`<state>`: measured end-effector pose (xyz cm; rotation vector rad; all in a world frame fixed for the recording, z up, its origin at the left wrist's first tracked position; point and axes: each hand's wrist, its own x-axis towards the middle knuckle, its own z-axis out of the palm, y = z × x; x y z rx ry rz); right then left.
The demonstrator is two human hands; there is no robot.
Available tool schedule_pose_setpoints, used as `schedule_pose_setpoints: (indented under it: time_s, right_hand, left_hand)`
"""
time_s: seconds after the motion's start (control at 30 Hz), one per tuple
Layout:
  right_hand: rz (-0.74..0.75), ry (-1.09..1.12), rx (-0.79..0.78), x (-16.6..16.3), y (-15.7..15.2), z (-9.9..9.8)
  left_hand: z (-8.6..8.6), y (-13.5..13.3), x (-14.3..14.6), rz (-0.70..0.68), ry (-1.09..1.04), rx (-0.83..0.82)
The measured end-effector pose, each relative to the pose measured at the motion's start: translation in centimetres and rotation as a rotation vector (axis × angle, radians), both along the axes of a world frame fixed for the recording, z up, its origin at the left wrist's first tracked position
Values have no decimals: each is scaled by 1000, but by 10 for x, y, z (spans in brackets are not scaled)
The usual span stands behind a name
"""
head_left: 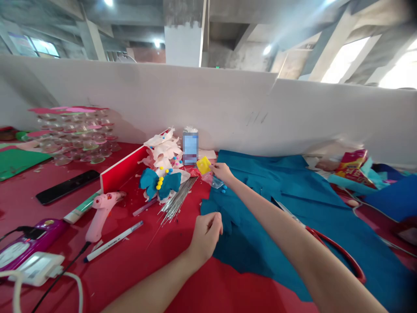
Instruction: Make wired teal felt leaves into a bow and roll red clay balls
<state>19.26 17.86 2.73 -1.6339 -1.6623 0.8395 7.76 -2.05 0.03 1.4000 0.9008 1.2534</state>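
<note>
My right hand (224,172) reaches out and pinches a small yellow square piece (203,165) by its edge, close to a phone with a lit screen (190,148). Nearer to me, my left hand (207,234) is closed; its fingers curl in, and whatever they hold is hidden. It is over the edge of the teal fabric (260,248). To its left lies a bundle of thin metal wires (177,202). Beyond the wires is a teal butterfly shape (150,182) with yellow and blue beads, against crumpled white pieces (164,145).
Red-handled scissors (342,252) lie on the fabric under my right arm. At left are a pink glue gun (100,213), a pen (114,241), a black phone (67,187) and a purple power strip (42,234) with cords. Clear plastic cups (78,134) stand stacked behind.
</note>
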Motion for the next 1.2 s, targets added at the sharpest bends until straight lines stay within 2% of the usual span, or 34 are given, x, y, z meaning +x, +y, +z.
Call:
schedule_pose_setpoints:
  time_s: [0.13,0.23,0.37,0.5,0.6,0.7,0.83,0.97,1.07,1.2]
  right_hand:
    - [50,57,-17,5,-1,11]
    - [82,136,10,11,-27,25]
    - [132,258,45,27,-109,32]
    - [144,330,-36,46,-195,15]
    - [137,400,-117,53,-228,0]
    - [185,432,-178,55,-238,-10]
    - [164,430,-94,56,-245,-19]
    - [159,426,-72,57,-250,-21]
    - [211,498,-165,55,-252,-18]
    - [323,498,-300,52,-255,-16]
  left_hand:
    - [0,1,1,20,-54,-56]
    - [1,2,1,49,-105,-93]
    - [3,4,-1,114,-224,-199]
    - [3,5,-3,67,-216,-234]
    - [3,3,-2,-9,-163,-196]
    - [3,-3,0,-38,-153,-186]
    - [3,-12,2,-22,-96,-186]
    - [3,-19,4,-141,92,-244]
    - [4,-22,5,-127,189,-226]
    - [5,-23,5,-117,177,-206]
